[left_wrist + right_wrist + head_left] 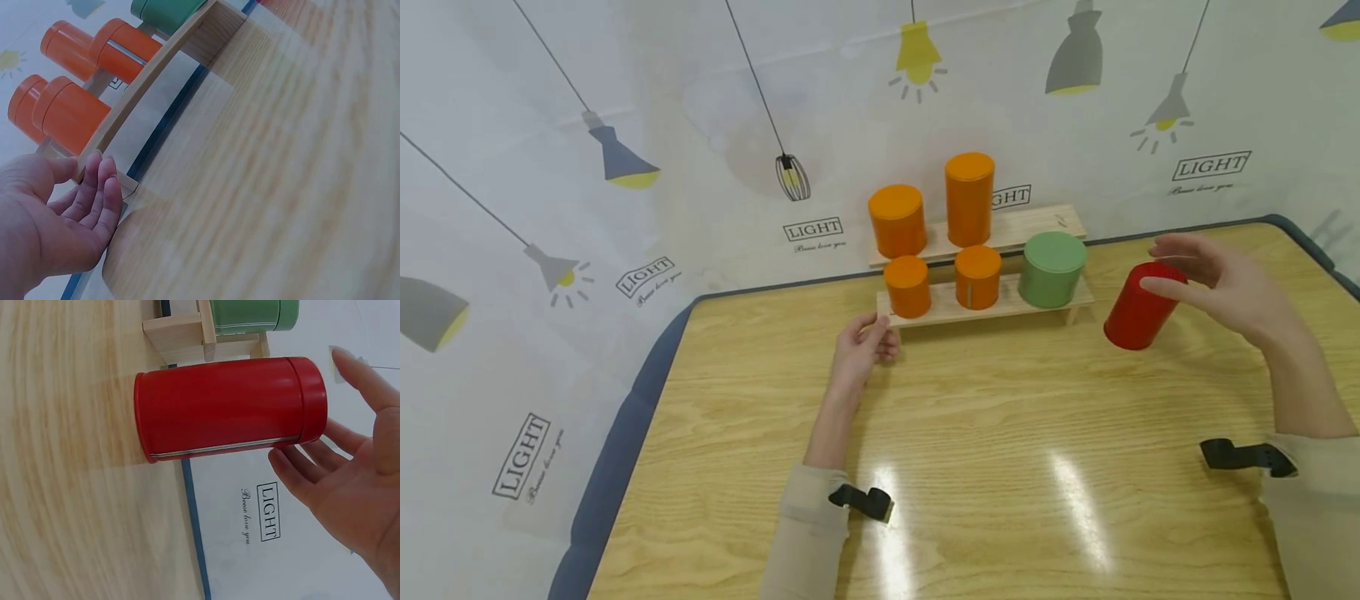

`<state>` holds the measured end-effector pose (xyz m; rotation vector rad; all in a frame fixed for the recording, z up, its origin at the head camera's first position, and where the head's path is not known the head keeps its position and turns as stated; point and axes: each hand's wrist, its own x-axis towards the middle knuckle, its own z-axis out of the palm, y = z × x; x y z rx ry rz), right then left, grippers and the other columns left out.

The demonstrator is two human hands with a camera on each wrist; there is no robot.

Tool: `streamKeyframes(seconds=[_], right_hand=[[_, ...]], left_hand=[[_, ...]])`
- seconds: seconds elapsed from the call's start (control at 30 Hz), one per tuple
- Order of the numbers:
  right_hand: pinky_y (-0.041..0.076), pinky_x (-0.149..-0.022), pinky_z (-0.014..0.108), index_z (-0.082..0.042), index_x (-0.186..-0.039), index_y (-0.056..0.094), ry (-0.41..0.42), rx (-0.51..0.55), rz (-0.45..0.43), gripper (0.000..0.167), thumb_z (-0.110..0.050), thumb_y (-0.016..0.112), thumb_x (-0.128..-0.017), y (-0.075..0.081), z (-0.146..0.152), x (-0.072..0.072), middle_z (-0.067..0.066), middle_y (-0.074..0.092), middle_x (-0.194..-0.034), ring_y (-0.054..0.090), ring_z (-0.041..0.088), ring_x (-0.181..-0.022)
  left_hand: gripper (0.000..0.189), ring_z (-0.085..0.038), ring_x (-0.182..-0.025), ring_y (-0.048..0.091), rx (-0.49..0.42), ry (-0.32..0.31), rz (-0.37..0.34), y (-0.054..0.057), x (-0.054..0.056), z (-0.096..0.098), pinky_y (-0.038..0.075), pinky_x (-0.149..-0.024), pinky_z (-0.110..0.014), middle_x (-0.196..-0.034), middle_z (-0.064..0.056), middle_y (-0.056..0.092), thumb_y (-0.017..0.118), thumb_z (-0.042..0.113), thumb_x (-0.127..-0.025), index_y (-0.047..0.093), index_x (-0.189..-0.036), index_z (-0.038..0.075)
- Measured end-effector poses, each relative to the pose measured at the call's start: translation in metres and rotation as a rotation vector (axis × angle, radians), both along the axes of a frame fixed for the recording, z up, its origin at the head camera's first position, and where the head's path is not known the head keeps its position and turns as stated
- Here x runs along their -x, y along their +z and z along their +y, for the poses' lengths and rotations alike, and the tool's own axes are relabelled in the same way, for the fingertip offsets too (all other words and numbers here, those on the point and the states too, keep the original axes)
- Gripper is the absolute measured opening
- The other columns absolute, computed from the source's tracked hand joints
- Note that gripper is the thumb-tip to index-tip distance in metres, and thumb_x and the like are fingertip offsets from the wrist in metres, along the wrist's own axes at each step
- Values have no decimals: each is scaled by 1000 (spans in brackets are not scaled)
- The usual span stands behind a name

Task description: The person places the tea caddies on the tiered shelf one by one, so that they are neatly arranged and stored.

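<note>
My left hand (861, 346) pinches the left front corner of a two-tier wooden shelf (940, 312), thumb above and fingers below. Two short orange canisters (907, 286) (977, 277) and a wider green canister (1052, 271) stand on its lower tier. A wide orange canister (898, 222) and a tall orange canister (970, 200) occupy the upper tier. To the right of the shelf, a tall red canister (228, 407) stands on the table. Around its lid my right hand (356, 465) is spread, the thumb apart from it; whether the fingers touch it I cannot tell.
The wooden table (1000, 433) reaches toward me in front of the shelf. Behind it rises a pale wall covering (715, 200) printed with lamps. A blue padded edge (625, 433) runs along the table's left side and back.
</note>
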<state>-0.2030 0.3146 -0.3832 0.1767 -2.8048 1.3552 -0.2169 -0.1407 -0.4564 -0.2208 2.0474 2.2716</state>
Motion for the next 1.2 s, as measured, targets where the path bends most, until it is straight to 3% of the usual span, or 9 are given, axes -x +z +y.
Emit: streamKeyframes(seconds=[0.07, 0.17, 0.47, 0.67, 0.97, 1.2], right_hand=[[40, -81, 7, -9, -152, 40, 21, 17, -7, 66, -28, 71, -97, -3, 2, 1, 6, 49, -141, 49, 8, -115], [41, -78, 6, -8, -151, 40, 44, 26, -17, 67, -24, 73, -95, -7, 5, 3, 1, 49, -137, 49, -1, -107], [50, -77, 13, -9, -150, 39, 92, 53, -78, 66, -17, 74, -94, -13, 13, 3, -6, 50, -128, 55, 2, -102], [50, -79, 15, -9, -149, 40, 119, 62, -80, 66, -12, 75, -93, -15, 16, 2, -12, 54, -123, 56, 4, -103], [49, -74, 16, -9, -144, 48, 79, -26, -62, 62, -21, 78, -91, -15, 16, 3, -21, 60, -109, 60, -1, -93], [47, -75, 14, -9, -145, 48, 42, -3, -61, 63, -25, 78, -92, -14, 14, 2, -22, 61, -109, 59, -2, -96]], left_hand=[[39, -15, -69, 66, 1, 1, 3, 0, -1, 0, 59, -67, -26, -84, -9, 68, 63, 22, -102, 55, -132, -2], [40, -15, -69, 66, 2, -2, 4, 1, -1, 0, 59, -67, -27, -84, -10, 68, 63, 22, -103, 54, -134, -2], [42, -15, -68, 66, 3, -6, 13, -1, 0, -1, 58, -66, -26, -83, -9, 68, 62, 21, -103, 52, -135, -4], [43, -15, -67, 66, -8, 2, 11, -2, 1, 0, 59, -65, -26, -81, -7, 67, 62, 19, -103, 51, -137, -5], [42, -14, -67, 65, -22, -1, 12, -2, 0, 0, 58, -64, -25, -81, -7, 67, 63, 20, -103, 52, -136, -5], [43, -14, -68, 65, -16, -4, 4, -2, 1, 0, 58, -65, -25, -81, -7, 67, 63, 21, -102, 52, -135, -4]])
